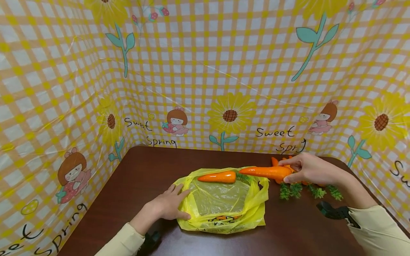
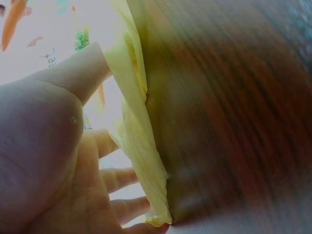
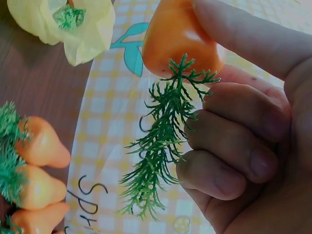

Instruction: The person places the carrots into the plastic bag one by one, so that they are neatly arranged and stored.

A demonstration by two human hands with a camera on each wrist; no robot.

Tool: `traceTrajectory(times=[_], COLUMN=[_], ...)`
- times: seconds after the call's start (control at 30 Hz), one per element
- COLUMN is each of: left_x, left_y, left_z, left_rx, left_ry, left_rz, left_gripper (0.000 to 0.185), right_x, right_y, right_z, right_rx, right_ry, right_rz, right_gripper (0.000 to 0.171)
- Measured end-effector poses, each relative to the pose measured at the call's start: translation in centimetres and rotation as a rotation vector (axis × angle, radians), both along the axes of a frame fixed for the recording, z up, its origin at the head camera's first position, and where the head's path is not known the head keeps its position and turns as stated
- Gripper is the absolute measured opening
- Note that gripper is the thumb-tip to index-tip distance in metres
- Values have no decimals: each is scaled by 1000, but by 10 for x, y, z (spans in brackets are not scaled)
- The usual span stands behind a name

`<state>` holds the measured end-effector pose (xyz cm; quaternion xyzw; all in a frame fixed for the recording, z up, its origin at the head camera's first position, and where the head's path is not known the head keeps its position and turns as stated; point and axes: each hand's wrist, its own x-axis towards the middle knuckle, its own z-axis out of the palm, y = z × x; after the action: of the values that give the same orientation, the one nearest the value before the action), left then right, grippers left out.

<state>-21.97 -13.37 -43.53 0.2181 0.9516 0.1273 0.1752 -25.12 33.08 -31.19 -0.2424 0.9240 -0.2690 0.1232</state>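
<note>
I log the right hand [image 1: 309, 170] pinching a carrot [image 1: 267, 172] at its thick end, tip pointing left over the far right rim of the yellow bag [image 1: 254, 209]. The left hand [image 1: 166, 206], fingers straight, presses the bag's left edge onto the table [image 1: 134, 177]. A second carrot [image 1: 217, 176] lies in the bag's far side; more carrots [image 3: 41, 146] lie right of it.

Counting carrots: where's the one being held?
In the head view, the carrot is in the right hand, over the yellow bag's right rim.
</note>
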Motion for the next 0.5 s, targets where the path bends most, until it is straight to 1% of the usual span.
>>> traceTrajectory(times=[0.13, 0.3, 0.33, 0.5], left_x=[1, 1, 1, 1], left_y=[-1, 1, 1, 1], left_z=[0, 1, 1, 0], left_rx=[1, -8, -9, -8], left_ry=[2, 10, 12, 10], left_rz=[-1, 5, 5, 8], left_gripper=[87, 88, 88, 88], right_x=[-4, -11, -12, -20], right_y=[-11, -26, -29, -45], right_z=[-1, 0, 1, -1], right_rx=[-7, 1, 1, 17], right_ry=[-18, -29, -41, -34], right_rz=[17, 38, 44, 88], right_gripper=[63, 57, 57, 60])
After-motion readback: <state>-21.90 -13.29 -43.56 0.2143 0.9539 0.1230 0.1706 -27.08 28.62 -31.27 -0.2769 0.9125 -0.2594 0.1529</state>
